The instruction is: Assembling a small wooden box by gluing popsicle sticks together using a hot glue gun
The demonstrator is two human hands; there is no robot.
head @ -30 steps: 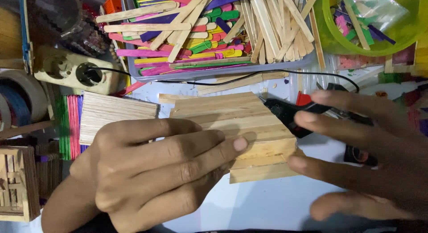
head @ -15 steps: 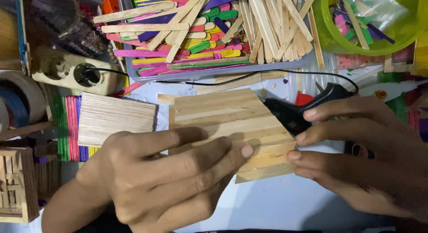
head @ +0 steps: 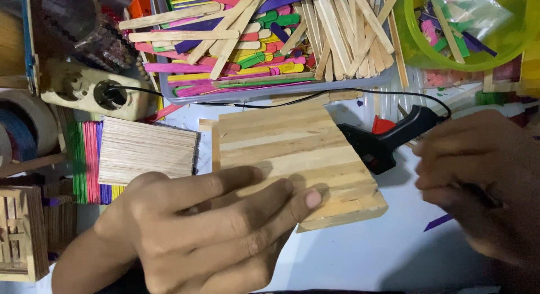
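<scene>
A flat panel of plain wooden craft sticks [head: 281,142], glued side by side, lies tilted on the white table. My left hand [head: 208,232] grips its near edge, with fingers spread across the top and the fingertips near the panel's middle. My right hand [head: 478,181] hovers blurred to the right, clear of the panel, its fingers loosely extended with nothing in them. It is close to a black glue gun [head: 382,142] that lies just past the panel's right edge, its cable running off to the left.
A grey tray [head: 270,94] of plain and coloured sticks stands behind the panel, and a green bowl [head: 450,60] at back right. On the left are a second stick panel [head: 146,148], coloured sticks [head: 87,159], a beige socket strip [head: 84,91], tape rolls [head: 22,125] and a small stick-built box [head: 19,232].
My right hand has let go of the panel's right edge and pulled back to the right, uncovering the glue gun. My left hand still holds the panel, which has barely shifted.
</scene>
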